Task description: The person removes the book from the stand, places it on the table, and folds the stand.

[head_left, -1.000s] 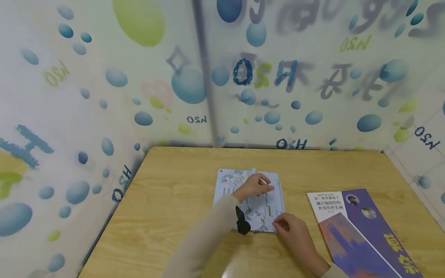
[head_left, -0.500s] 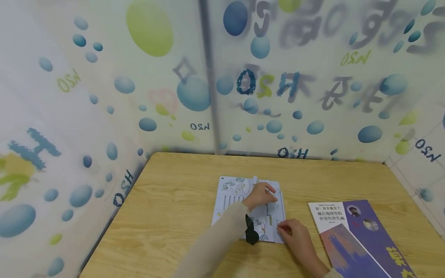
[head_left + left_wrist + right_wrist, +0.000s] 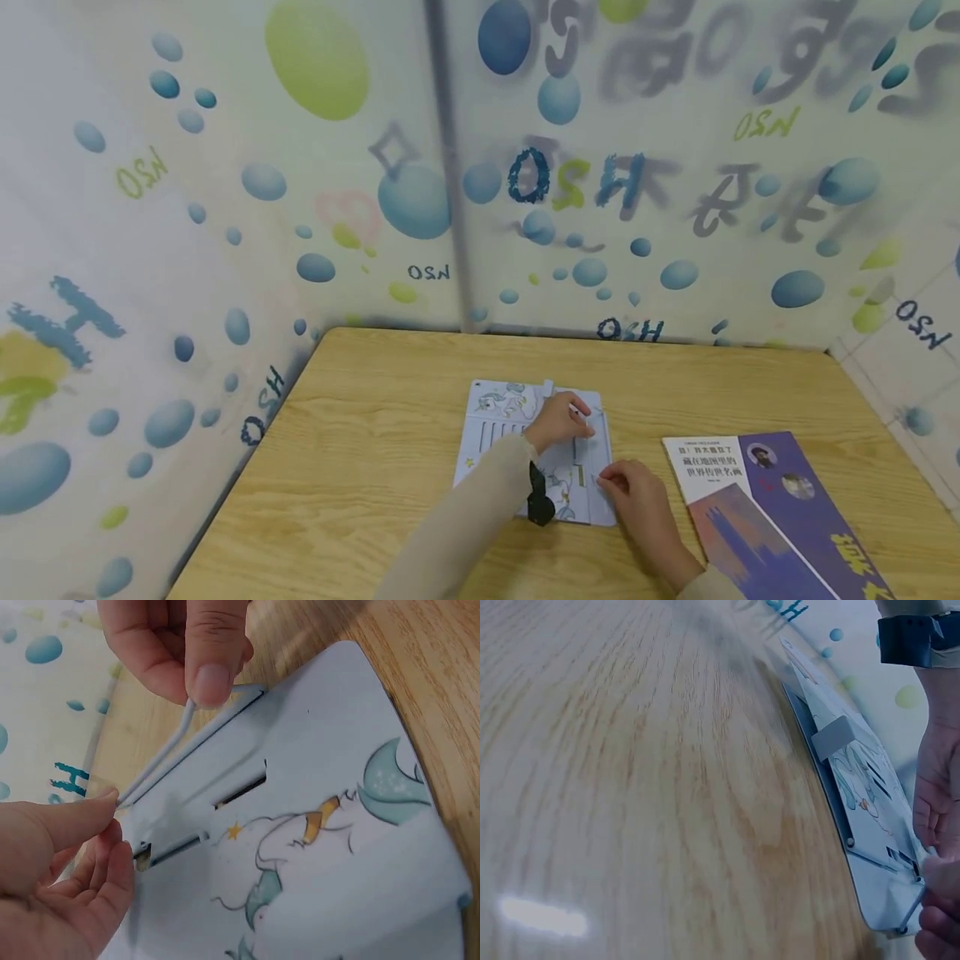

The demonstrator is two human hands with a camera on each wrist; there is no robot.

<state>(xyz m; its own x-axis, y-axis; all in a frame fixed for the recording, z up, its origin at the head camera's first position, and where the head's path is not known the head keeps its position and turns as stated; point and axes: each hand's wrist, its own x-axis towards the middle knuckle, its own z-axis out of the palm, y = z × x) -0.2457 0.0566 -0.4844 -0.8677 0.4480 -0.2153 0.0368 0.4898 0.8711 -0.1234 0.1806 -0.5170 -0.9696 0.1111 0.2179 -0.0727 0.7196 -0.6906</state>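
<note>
A white folding book stand (image 3: 495, 406) printed with unicorns lies on the wooden table. A thin bent wire bar (image 3: 160, 759) is raised along one edge of it. My left hand (image 3: 558, 419) reaches over the stand and pinches one end of this bar between thumb and fingers. At the stand's right side, my right hand (image 3: 637, 500) pinches the bar's other bend, as the left wrist view shows close up. Narrow slots (image 3: 241, 791) are cut in the panel beside the wire. A small grey tab (image 3: 832, 738) sticks out at the stand's edge in the right wrist view.
To the right of my right hand lies a purple book (image 3: 795, 492) with Chinese print on its cover. The wooden table (image 3: 337, 433) meets a wall (image 3: 360, 275) printed with blue and green drops at its far edge.
The head view has shifted, so the stand sits lower in it. My right hand has moved slightly away from the stand's near edge. My left hand stays at about the same spot over it.
</note>
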